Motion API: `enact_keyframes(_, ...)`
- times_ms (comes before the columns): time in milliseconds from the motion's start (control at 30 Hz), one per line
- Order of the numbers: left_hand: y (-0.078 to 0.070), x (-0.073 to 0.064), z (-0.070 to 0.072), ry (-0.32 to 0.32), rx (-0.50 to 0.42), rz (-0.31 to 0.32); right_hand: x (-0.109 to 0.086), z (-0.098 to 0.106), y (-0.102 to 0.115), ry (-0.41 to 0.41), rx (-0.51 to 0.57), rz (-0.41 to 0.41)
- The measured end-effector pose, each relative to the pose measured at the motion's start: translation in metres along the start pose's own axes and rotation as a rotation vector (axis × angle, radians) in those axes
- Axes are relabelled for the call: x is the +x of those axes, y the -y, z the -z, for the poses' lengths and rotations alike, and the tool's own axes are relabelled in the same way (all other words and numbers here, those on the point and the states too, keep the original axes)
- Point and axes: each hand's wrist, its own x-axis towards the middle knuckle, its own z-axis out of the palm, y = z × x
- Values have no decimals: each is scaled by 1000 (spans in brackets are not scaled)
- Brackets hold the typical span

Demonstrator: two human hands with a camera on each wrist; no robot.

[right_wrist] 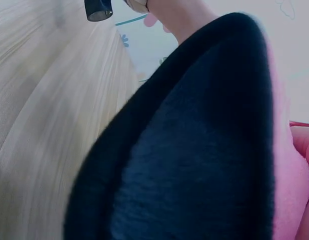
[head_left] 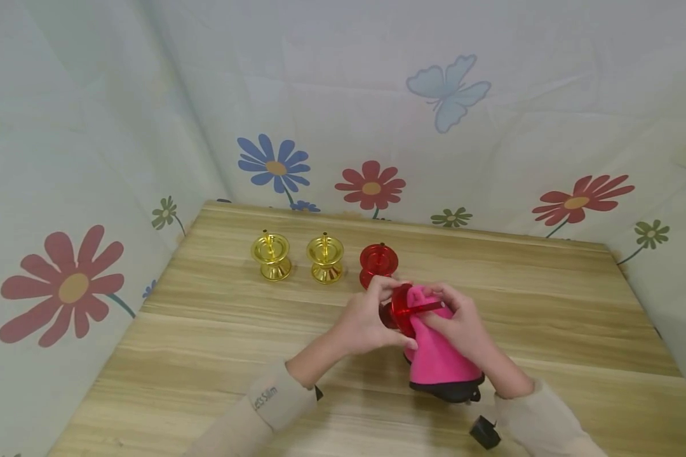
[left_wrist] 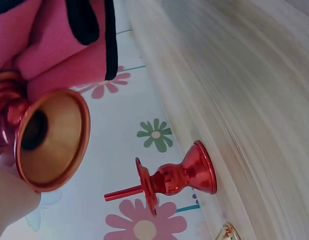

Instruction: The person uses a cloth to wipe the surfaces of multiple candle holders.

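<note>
In the head view my left hand [head_left: 366, 324] grips a shiny red candlestick [head_left: 400, 311] by its lower part. It is tilted, with its thin stem pointing to the right. My right hand [head_left: 460, 324] pinches a bunched pink fleece cloth [head_left: 443, 365] with black edging against the dish of that candlestick. The left wrist view shows the hollow gold-coloured underside of the held candlestick [left_wrist: 53, 142] beside folds of pink cloth [left_wrist: 59, 47]. Dark cloth lining [right_wrist: 194, 145] fills much of the right wrist view and hides most of the right fingers.
Another red candlestick [head_left: 378, 259] stands upright just beyond my hands. Two gold candlesticks [head_left: 271, 255] stand in line to its left on the wooden table [head_left: 217, 343]. A flower-printed curtain [head_left: 320, 95] hangs behind the table. A small black device [head_left: 484, 433] is near my right cuff.
</note>
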Motion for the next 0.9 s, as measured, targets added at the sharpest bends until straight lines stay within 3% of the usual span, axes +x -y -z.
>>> enact_keyframes(267,4,3,8,181,-256,136,-1,4,0,32,12,27)
enact_keyframes(433,13,8,18,313,-363,132,-2,4,0,63,62,35)
enact_keyframes(533,19,10,22,343,-367,120,-2,4,1,81,93,-1)
enact_keyframes(600,21,11,21,293,-344,99,-1,3,0,79,109,-42)
enact_keyframes(700,21,7,15,119,-253,39,1,3,-1,57,128,-101)
enact_keyframes(800,18,2,7,-27,-76,-82,4,3,-4,30,146,-154)
enact_keyframes(900,15,-1,1,-64,132,-165,6,3,-5,5,141,-185)
